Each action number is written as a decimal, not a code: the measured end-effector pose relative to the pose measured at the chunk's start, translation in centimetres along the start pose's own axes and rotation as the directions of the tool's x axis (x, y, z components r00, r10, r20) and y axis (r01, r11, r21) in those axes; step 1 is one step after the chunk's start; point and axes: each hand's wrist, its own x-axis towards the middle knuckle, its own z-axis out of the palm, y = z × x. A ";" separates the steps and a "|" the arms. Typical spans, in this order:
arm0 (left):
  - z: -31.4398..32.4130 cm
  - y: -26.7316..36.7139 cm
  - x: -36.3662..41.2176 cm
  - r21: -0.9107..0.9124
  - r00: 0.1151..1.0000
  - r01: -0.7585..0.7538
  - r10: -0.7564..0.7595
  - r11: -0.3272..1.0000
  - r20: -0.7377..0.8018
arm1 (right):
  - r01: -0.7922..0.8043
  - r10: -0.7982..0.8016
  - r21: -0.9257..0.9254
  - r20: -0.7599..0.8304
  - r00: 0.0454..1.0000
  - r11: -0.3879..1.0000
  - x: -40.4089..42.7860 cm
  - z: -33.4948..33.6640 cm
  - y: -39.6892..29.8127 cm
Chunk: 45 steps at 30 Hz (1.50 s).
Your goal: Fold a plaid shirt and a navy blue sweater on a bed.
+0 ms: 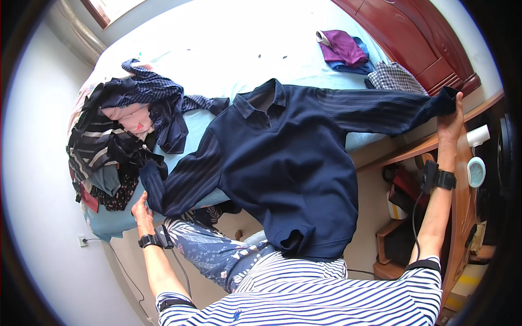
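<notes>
A navy sweater [293, 163] with a V-neck, a striped shirt collar and pinstriped sleeves is spread before me, its collar on the bed and its hem against my lap. My right hand [450, 124] grips the cuff of the sleeve on the right, drawn out nearly straight past the bed's edge. At the bent sleeve on the left, my left hand [142, 212] has hold of the fabric just below the cuff; its fingers are partly hidden. The hem is curled near my waist.
Left on the light blue bed sheet [204, 122] lies a heap of crumpled clothes [118, 134]. Folded purple and blue garments [344, 51] and a checked garment [395, 77] lie by the red wooden headboard [428, 49]. A wooden desk [463, 195] with a small clock [476, 172] stands right.
</notes>
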 end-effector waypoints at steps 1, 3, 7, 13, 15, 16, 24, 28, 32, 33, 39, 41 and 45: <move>0.3 -0.1 -0.1 0.002 1.000 -0.001 0.001 1.000 0.003 | 0.003 -0.003 0.029 -0.022 1.000 1.000 -0.2 -0.2 -0.2; 0.9 -0.6 0.2 0.081 0.995 -0.086 0.089 0.993 -0.036 | -0.043 0.043 0.011 -0.040 0.998 0.999 -0.1 -1.3 -0.6; 0.5 -0.8 0.9 0.026 0.988 -0.015 0.011 1.000 0.154 | -0.146 0.145 0.011 0.049 0.988 0.989 -0.9 -1.6 -0.3; 0.7 1.9 -2.8 -0.199 0.946 -0.097 0.152 0.975 0.285 | -0.194 0.195 -0.027 0.054 0.979 0.981 -2.3 0.4 1.9; 0.6 3.5 -4.0 -0.332 0.889 -0.117 0.248 0.936 0.386 | -0.245 0.254 -0.136 0.055 0.966 0.960 -1.6 -0.6 3.0; 1.2 4.8 -5.1 -0.377 0.836 -0.187 0.348 0.907 0.424 | -0.291 0.295 -0.137 0.008 0.956 0.947 -2.6 1.0 3.5; 9.1 15.0 -19.2 -0.596 0.387 -0.160 0.605 0.787 0.696 | -0.206 0.313 -0.333 0.310 0.898 0.920 -8.8 10.8 9.7; 13.1 16.3 -25.5 -0.586 0.116 -0.037 0.586 0.809 0.802 | -0.268 0.418 -0.332 0.564 0.712 0.904 -14.1 18.4 11.5; 16.6 14.4 -29.7 -0.391 -0.058 -0.039 0.389 0.920 0.920 | -0.150 0.425 -0.423 0.688 0.588 0.894 -17.6 20.4 12.2; 16.8 13.8 -29.9 -0.340 -0.065 0.010 0.340 0.940 0.938 | -0.144 0.444 -0.457 0.662 0.604 0.878 -17.5 20.0 12.2; 14.9 13.4 -25.7 -0.447 0.212 -0.160 0.473 0.880 0.855 | -0.316 0.488 -0.487 0.281 0.826 0.814 -12.3 11.6 12.1; 15.2 15.2 -26.5 -0.540 0.179 -0.106 0.550 0.835 0.816 | -0.390 0.513 -0.437 0.211 0.832 0.811 -11.4 9.3 11.5; 20.4 18.6 -28.9 -0.652 0.140 -0.083 0.656 0.754 0.741 | -0.095 0.223 -0.398 0.290 0.931 0.912 -8.4 7.4 7.5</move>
